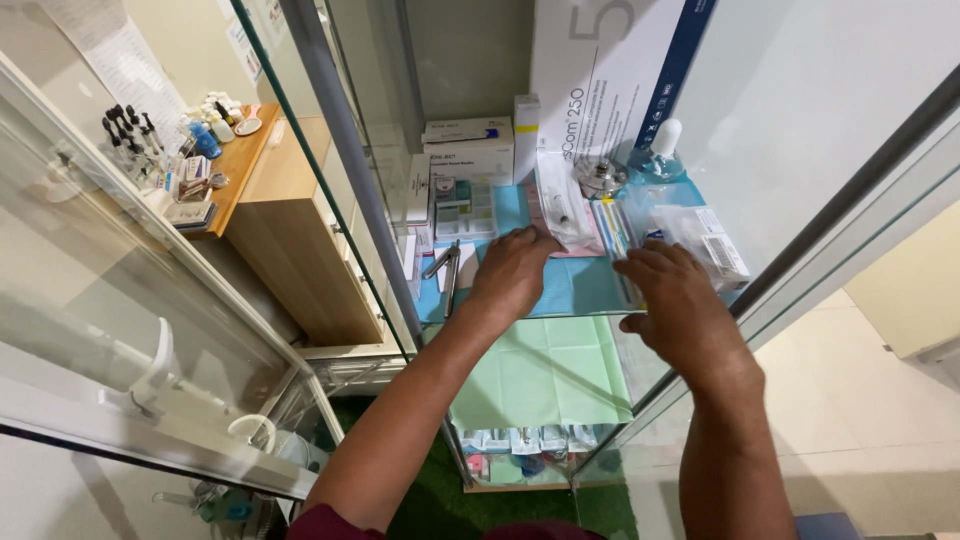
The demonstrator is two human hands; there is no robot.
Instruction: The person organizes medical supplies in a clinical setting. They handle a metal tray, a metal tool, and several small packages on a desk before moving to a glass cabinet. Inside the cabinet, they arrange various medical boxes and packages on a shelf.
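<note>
A person reaches both arms into an open glass cabinet at mid-frame. The left hand (515,268) lies flat, fingers spread, pressing a clear sealed pouch (562,212) onto the blue cloth (580,285) lining the glass shelf (600,312), apparently to steady it. The right hand (672,290), loosely curled, touches the striped packets (612,228) just beside it; whether it grips them cannot be told. White boxes (468,148) line the back.

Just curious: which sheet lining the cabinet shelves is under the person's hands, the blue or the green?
The blue sheet on the upper shelf; the green sheet lies one shelf lower.
</note>
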